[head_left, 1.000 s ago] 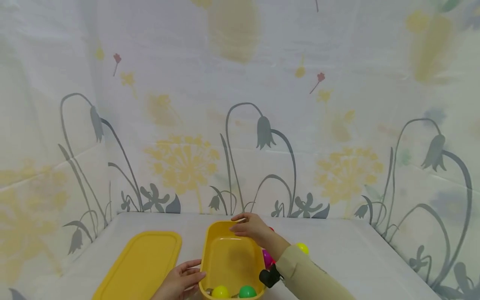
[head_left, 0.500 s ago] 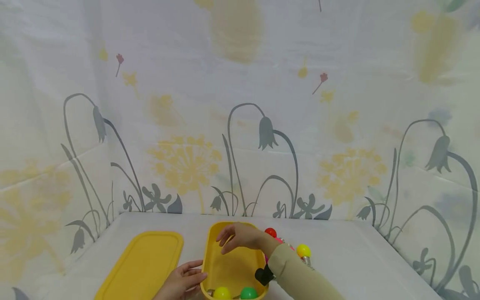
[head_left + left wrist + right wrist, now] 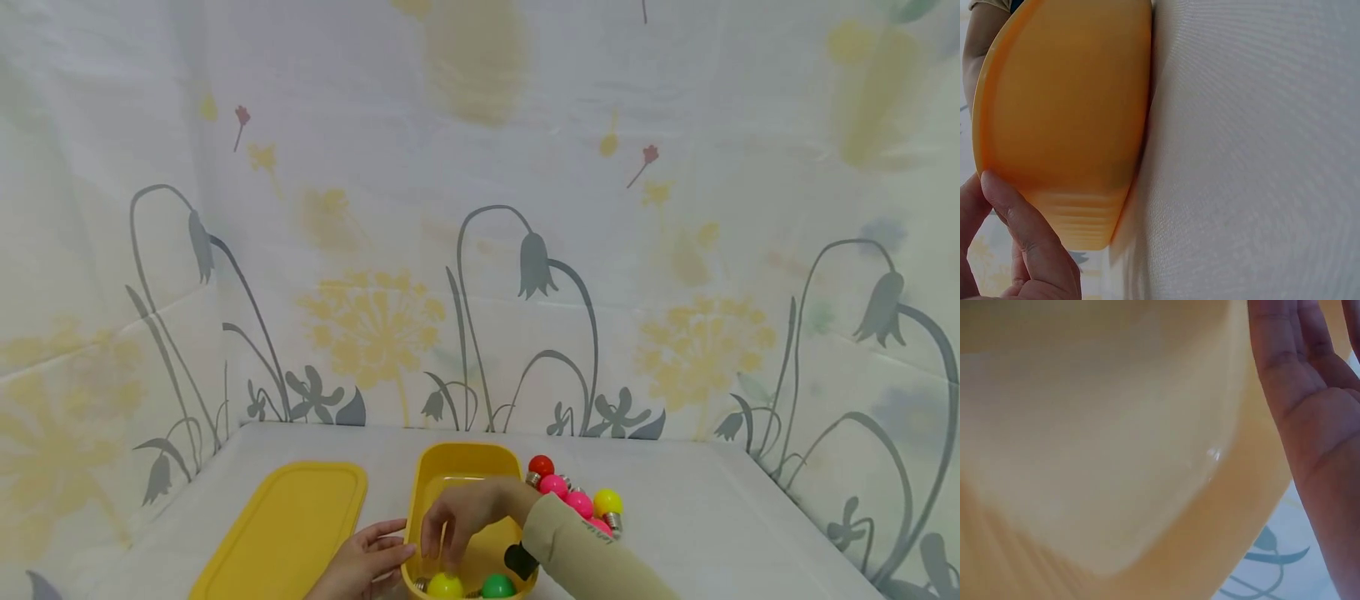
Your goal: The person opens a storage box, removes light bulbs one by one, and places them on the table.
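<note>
A deep yellow plastic box [image 3: 416, 479] stands on the table, tilting nowhere I can see. Inside its near end lie a yellow light bulb [image 3: 446, 586] and a green light bulb [image 3: 498, 586], both with screw bases. My left hand [image 3: 363, 560] holds the box's left rim, thumb and finger at the edge; in the left wrist view a fingertip presses under the lip of the box [image 3: 1079, 106]. My right hand [image 3: 468, 512] reaches down into the box with loosely bent fingers, tips right above the yellow bulb. The right wrist view shows that hand [image 3: 1310, 400] beside the box's inner wall [image 3: 1260, 469].
A flat yellow lid [image 3: 288, 533] lies left of the box. Right of the box are a red bulb [image 3: 541, 466], several pink bulbs [image 3: 579, 503] and another yellow bulb [image 3: 607, 502]. A flower-print curtain [image 3: 480, 250] rises behind the white table [image 3: 712, 517].
My right hand has left the far rim and moved back and down through the box to the near yellow bulb. The bulbs on the right have come into view. The left hand stays at the rim.
</note>
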Action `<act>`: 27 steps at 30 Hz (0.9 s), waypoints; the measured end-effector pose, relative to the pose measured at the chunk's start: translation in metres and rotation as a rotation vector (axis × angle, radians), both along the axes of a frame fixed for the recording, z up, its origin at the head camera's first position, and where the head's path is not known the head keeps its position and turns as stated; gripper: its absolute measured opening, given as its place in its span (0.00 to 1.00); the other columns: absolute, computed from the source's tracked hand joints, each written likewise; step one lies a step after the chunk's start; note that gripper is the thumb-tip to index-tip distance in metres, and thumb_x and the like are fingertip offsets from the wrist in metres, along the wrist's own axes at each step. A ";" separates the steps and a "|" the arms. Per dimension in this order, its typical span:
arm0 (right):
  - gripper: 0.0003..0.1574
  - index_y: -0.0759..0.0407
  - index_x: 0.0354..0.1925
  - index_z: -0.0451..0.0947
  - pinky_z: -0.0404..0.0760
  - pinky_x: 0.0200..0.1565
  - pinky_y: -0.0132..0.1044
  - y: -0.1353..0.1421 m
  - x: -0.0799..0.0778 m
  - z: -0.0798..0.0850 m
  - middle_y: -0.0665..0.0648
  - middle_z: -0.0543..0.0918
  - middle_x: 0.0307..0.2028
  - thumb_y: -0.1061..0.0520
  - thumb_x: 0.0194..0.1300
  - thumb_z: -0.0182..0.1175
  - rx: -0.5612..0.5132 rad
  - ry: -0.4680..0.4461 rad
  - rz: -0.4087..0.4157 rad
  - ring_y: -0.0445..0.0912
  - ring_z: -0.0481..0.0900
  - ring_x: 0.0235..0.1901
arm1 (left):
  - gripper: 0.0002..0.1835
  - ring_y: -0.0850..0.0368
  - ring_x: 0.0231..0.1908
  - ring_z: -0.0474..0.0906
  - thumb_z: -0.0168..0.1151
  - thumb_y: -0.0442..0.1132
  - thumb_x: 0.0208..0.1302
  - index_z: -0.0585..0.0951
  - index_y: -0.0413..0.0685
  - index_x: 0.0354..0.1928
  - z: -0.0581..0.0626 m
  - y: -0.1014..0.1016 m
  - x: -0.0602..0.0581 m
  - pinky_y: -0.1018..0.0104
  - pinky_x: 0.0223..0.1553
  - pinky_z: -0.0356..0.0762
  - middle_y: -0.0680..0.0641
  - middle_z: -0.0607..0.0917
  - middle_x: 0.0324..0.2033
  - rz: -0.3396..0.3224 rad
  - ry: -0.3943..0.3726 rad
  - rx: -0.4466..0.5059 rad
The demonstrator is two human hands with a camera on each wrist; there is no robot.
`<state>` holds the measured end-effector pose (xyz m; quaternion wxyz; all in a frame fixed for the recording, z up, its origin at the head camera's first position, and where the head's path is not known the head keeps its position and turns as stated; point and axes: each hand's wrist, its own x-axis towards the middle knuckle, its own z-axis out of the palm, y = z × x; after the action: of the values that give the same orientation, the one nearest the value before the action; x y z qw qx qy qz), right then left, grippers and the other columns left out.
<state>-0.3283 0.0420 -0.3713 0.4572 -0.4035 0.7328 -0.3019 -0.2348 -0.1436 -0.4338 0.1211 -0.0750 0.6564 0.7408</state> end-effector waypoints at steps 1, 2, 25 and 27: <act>0.13 0.71 0.43 0.76 0.78 0.42 0.30 -0.001 0.001 0.000 0.54 0.80 0.34 0.75 0.57 0.59 0.027 -0.008 0.015 0.40 0.76 0.33 | 0.33 0.59 0.29 0.75 0.68 0.39 0.55 0.67 0.30 0.59 0.000 0.000 0.000 0.67 0.37 0.79 0.45 0.78 0.36 0.001 -0.001 0.001; 0.14 0.70 0.43 0.76 0.77 0.43 0.30 -0.002 0.001 -0.001 0.53 0.80 0.33 0.76 0.57 0.59 0.055 -0.015 0.027 0.39 0.76 0.33 | 0.33 0.59 0.29 0.75 0.68 0.39 0.55 0.67 0.30 0.59 0.001 0.000 0.000 0.67 0.37 0.79 0.45 0.78 0.36 0.000 -0.002 0.002; 0.18 0.70 0.50 0.75 0.76 0.46 0.30 0.000 0.009 0.006 0.49 0.82 0.35 0.75 0.59 0.56 0.139 -0.063 0.086 0.39 0.77 0.35 | 0.30 0.59 0.29 0.76 0.66 0.38 0.57 0.68 0.30 0.58 -0.002 -0.002 0.001 0.68 0.36 0.79 0.46 0.78 0.35 -0.027 0.018 0.042; 0.19 0.70 0.50 0.75 0.76 0.46 0.30 0.002 0.009 0.009 0.48 0.82 0.35 0.75 0.59 0.56 0.129 -0.059 0.086 0.39 0.78 0.35 | 0.30 0.59 0.29 0.76 0.66 0.38 0.57 0.68 0.30 0.58 -0.002 -0.002 0.001 0.68 0.36 0.79 0.46 0.78 0.35 -0.028 0.019 0.040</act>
<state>-0.3189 0.0439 -0.3625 0.5161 -0.3952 0.7190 -0.2460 -0.2342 -0.1457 -0.4360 0.1264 -0.0564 0.6437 0.7526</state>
